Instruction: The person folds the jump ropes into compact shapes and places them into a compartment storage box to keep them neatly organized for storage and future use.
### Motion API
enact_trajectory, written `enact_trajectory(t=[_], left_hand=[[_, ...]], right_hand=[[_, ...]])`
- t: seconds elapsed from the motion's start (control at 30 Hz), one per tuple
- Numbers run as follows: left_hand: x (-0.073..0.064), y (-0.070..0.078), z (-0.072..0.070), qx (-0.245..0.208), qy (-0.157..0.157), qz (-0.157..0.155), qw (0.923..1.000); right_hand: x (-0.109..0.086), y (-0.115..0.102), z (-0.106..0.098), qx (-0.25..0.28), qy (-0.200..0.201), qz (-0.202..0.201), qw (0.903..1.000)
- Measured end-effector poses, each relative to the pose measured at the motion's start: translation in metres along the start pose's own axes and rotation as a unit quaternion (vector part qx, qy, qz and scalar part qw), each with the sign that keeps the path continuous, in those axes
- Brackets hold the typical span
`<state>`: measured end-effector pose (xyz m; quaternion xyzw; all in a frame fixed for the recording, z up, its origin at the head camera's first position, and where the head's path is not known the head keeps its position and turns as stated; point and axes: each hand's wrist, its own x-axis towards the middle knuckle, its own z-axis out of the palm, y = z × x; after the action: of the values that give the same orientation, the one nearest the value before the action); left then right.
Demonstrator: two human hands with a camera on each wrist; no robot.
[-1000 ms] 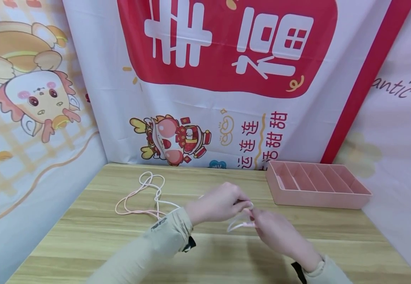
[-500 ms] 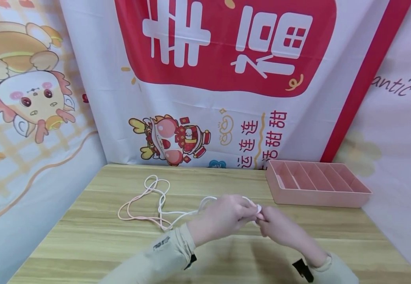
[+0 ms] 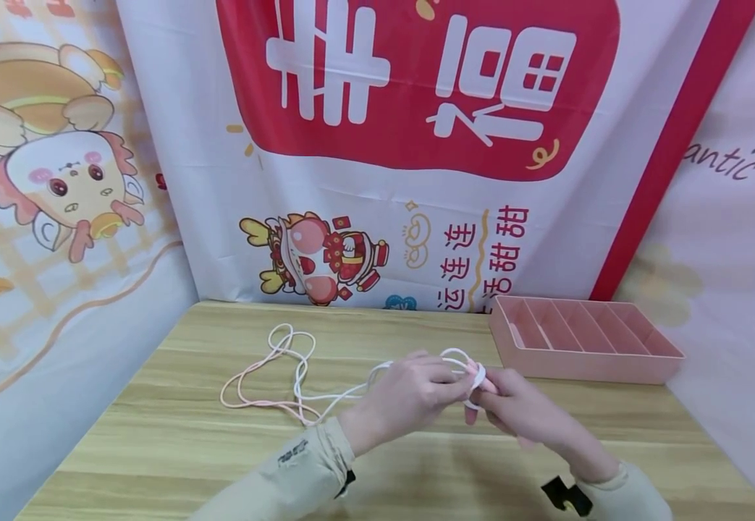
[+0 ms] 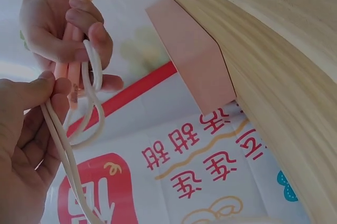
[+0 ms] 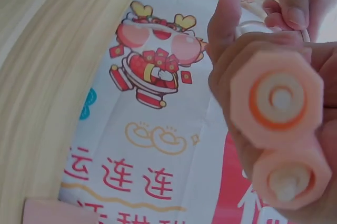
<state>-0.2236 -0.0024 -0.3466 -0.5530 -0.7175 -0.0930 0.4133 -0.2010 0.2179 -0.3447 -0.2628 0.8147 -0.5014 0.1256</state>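
Left of the pink divided box (image 3: 585, 365), your right hand (image 3: 527, 409) grips two pink handles (image 5: 277, 97) together, seemingly steadying them while your left hand (image 3: 406, 394) pinches white cord (image 4: 71, 169) looped around them.

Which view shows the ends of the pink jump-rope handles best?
Right wrist view: the pink jump-rope handles turn one end each to the camera, large. Left wrist shows them side-on in the right hand; head, only small pink parts.

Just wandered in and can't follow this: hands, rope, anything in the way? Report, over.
Right hand gripping both pink handles. Left hand pinching white cord. Slack looped on table. Pink box beyond, seemingly not in the way.
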Motion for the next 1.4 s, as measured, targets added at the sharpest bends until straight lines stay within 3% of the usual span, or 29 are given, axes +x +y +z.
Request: enact_trajectory(t=[0.23,0.47,0.57,0.77,1.0,1.2,1.27,1.33,1.4], left_hand=[[-0.004,-0.004,0.000,-0.031,0.000,0.006,0.9995],[-0.004,0.000,0.004,-0.067,0.025,0.021,0.9972],[-0.005,0.002,0.004,-0.053,0.016,0.016,0.9983],[-0.007,0.003,0.003,-0.049,-0.015,0.003,0.9987],[-0.005,-0.001,0.002,-0.059,-0.018,-0.002,0.9981],[-0.006,-0.001,0.005,-0.067,-0.032,0.008,0.9972],[-0.007,0.000,0.007,-0.077,-0.034,0.002,0.9964],[-0.009,0.000,0.008,-0.090,-0.031,-0.005,0.9955],[-0.011,-0.001,0.009,-0.096,-0.022,-0.009,0.9951]], right_hand=[[-0.004,-0.002,-0.005,0.068,-0.051,0.024,0.9961],[-0.005,0.000,-0.007,0.101,-0.062,-0.004,0.9929],[-0.004,-0.002,-0.010,0.133,-0.066,-0.004,0.9889],[-0.006,-0.003,-0.015,0.182,-0.113,-0.008,0.9768],[-0.007,-0.004,-0.017,0.221,-0.135,0.004,0.9660],[-0.007,-0.006,-0.009,0.287,-0.120,0.023,0.9503],[-0.006,-0.006,-0.005,0.294,-0.109,0.031,0.9491],[-0.005,-0.007,-0.003,0.289,-0.100,0.035,0.9514],[-0.005,-0.008,-0.002,0.261,-0.083,0.035,0.9611]])
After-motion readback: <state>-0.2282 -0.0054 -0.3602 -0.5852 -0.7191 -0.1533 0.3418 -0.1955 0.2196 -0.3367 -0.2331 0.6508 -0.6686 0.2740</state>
